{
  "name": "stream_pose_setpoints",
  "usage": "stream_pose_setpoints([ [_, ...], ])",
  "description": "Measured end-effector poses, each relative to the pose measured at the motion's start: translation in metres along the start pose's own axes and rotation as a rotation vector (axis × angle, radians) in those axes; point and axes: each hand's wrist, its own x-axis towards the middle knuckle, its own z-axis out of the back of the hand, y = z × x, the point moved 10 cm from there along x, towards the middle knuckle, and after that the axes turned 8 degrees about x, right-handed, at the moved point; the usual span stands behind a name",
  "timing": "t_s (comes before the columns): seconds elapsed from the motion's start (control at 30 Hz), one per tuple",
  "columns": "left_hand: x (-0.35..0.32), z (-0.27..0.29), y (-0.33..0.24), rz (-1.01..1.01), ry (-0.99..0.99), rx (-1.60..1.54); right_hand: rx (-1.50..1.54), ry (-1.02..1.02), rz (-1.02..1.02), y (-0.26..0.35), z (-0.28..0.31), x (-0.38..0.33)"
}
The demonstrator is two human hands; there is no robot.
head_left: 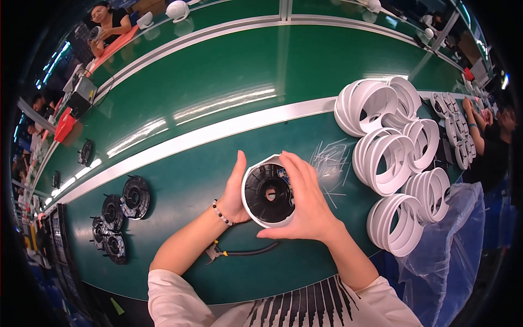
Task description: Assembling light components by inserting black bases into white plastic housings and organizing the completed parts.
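Between my two hands is a round white plastic housing [246,211] with a black ribbed disc [260,188] seated inside its rim. A bit of blue circuit board shows at the disc's upper right. My left hand [235,191] cups the housing's left side, thumb pointing up. Over the right side and top edge lies my right hand [308,199], its fingers curled onto the rim and its thumb below. On the green bench just under my hands rests a pair of cutting pliers [248,252] with dark handles and yellow marks.
Stacked white rings [389,163] stand at the right, beside a clear plastic bag [444,245]. Thin clear strips [329,161] lie scattered near them. Several black discs with circuit boards [113,212] sit at left. Beyond a white rail [218,129] runs a green belt [245,71]. Other people work around.
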Motion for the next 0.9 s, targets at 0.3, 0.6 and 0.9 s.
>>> stream_pose_setpoints([
  [0.3, 0.000, 0.013, -0.003, -0.074, -0.022, 0.013, -0.118, -0.100, -0.107, -0.011, -0.009, -0.002],
  [0.6, -0.003, 0.017, -0.020, -0.008, -0.175, -0.011, -0.157, -0.202, 0.120, 0.017, 0.000, -0.008],
  [0.9, -0.002, 0.015, -0.020, 0.109, 0.065, -0.011, -0.092, -0.287, 0.293, 0.022, 0.021, -0.010],
])
